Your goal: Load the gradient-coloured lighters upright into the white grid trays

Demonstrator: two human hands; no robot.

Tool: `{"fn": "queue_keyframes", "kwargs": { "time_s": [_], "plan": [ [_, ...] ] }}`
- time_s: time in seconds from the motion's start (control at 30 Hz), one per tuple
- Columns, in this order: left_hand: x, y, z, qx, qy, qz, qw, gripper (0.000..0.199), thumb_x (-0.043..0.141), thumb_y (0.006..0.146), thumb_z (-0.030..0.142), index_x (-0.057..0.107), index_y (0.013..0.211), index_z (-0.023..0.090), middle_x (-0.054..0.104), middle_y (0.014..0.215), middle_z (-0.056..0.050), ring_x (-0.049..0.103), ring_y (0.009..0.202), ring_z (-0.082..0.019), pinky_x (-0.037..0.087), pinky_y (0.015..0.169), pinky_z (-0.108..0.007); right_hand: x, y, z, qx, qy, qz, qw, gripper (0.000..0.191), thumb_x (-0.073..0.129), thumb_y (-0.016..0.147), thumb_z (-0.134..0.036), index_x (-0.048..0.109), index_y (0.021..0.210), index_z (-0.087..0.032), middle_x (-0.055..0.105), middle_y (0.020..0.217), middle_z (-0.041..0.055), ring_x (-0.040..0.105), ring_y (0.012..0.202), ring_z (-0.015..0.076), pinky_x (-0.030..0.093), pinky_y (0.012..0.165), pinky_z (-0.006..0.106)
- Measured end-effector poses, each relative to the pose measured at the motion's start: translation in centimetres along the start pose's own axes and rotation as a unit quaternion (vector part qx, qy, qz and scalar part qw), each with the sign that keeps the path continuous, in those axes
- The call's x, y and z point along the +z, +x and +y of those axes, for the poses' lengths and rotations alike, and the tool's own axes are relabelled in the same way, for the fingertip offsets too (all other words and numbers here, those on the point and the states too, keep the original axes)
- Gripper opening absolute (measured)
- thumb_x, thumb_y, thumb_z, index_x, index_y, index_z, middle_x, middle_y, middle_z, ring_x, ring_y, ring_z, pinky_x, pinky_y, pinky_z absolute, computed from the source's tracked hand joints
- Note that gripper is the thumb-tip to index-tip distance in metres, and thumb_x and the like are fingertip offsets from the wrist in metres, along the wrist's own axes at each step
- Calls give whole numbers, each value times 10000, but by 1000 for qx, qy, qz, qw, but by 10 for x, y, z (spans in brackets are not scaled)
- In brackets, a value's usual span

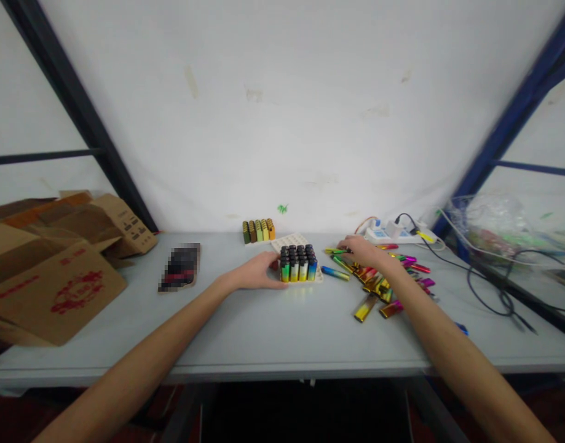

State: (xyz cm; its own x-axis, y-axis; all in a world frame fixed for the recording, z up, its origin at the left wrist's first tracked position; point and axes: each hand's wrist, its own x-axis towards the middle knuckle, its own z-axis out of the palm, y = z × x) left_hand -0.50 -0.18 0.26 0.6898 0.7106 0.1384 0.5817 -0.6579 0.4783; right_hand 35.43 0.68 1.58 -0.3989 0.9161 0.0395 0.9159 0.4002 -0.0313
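Note:
A white tray (320,278) in the middle of the table holds several upright lighters (299,264) with black tops and coloured bodies. My left hand (262,271) grips the tray's left side, fingers partly hidden behind it. To the right, my right hand (359,249) reaches over the far edge of a loose pile of shiny metallic lighters (381,288). Its fingers are bent down around a green and yellow lighter (336,251). A single blue and yellow lighter (335,273) lies between the tray and the pile.
Behind stand a second group of lighters (259,230) and a white perforated tray (289,241). Cardboard boxes (56,289) and a dark, pixelated flat item (181,266) are on the left. A power strip (393,234), cables (487,295) and plastic bags (508,215) lie right.

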Motion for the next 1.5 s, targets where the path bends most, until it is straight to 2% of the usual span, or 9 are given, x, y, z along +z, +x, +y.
{"fn": "queue_keyframes", "kwargs": {
  "time_s": [0.1, 0.27, 0.4, 0.53, 0.67, 0.77, 0.87, 1.17, 1.5],
  "plan": [
    [0, 0, 1, -2, 5, 7, 1000, 608, 788, 706, 599, 636, 1070, 137, 680, 1051, -102, 632, 905, -271, 522, 825, -363, -9, -3, -10, -18, 58, 20, 998, 281, 600, 945, -338, 764, 1077, -152, 770, 995, 113, 682, 839, 210, 485, 782, 276],
    [0, 0, 2, -1, -2, 13, 1000, 583, 781, 696, 614, 648, 1030, 155, 688, 1003, -84, 629, 878, -267, 519, 791, -356, -19, -6, -21, -10, 202, 131, 970, 401, 615, 914, -520, 760, 983, -152, 755, 872, 83, 640, 748, 195, 486, 720, 302],
    [1, 0, 1, 0, 0, 13, 1000, 570, 785, 691, 603, 643, 1014, 155, 685, 1003, -87, 625, 864, -257, 518, 787, -349, -26, -8, -35, -2, 388, 193, 901, 478, 669, 843, -623, 722, 963, -163, 727, 899, 67, 641, 848, 207, 526, 789, 334],
    [0, 0, 2, 4, 4, 11, 1000, 569, 778, 703, 615, 638, 1009, 157, 683, 990, -81, 626, 849, -252, 512, 777, -344, -26, -8, -52, -24, 572, 149, 806, 453, 669, 857, -626, 642, 991, -195, 715, 1031, 69, 662, 955, 201, 549, 877, 366],
    [1, 0, 1, 10, -5, 10, 1000, 583, 778, 711, 609, 641, 1044, 152, 686, 1006, -83, 628, 867, -256, 509, 786, -343, -20, -7, -66, -29, 662, 118, 740, 418, 654, 880, -622, 538, 1000, -239, 656, 816, -11, 660, 759, 162, 559, 738, 331],
    [1, 0, -1, 2, 2, 12, 1000, 570, 786, 700, 595, 643, 1034, 155, 688, 1002, -83, 628, 871, -261, 510, 788, -345, -18, -6, -74, -23, 652, 143, 744, 413, 638, 880, -642, 532, 979, -255, 491, 686, -72, 512, 562, 107, 430, 506, 226],
    [1, 0, -1, -2, 10, 12, 1000, 568, 785, 698, 605, 646, 1017, 156, 686, 984, -83, 628, 864, -264, 514, 787, -351, -16, -4, -79, -31, 620, 155, 768, 418, 613, 889, -655, 554, 1003, -257, 399, 675, -82, 356, 489, 84, 265, 420, 207],
    [1, 0, 0, 6, -9, 16, 1000, 642, 804, 700, 578, 646, 1140, 139, 688, 1091, -107, 637, 912, -273, 525, 837, -367, -4, 0, -87, 24, 402, 278, 872, 601, 479, 919, -733, 419, 609, -222, 403, 557, -34, 376, 564, 127, 301, 542, 271],
    [0, 0, 0, 12, 0, 11, 1000, 623, 785, 725, 588, 641, 1125, 132, 693, 1058, -107, 639, 888, -265, 524, 813, -351, -3, 0, -89, 60, 376, 279, 882, 437, 468, 892, -498, 407, 561, -221, 413, 539, -26, 400, 551, 133, 284, 566, 285]
  ]
}}
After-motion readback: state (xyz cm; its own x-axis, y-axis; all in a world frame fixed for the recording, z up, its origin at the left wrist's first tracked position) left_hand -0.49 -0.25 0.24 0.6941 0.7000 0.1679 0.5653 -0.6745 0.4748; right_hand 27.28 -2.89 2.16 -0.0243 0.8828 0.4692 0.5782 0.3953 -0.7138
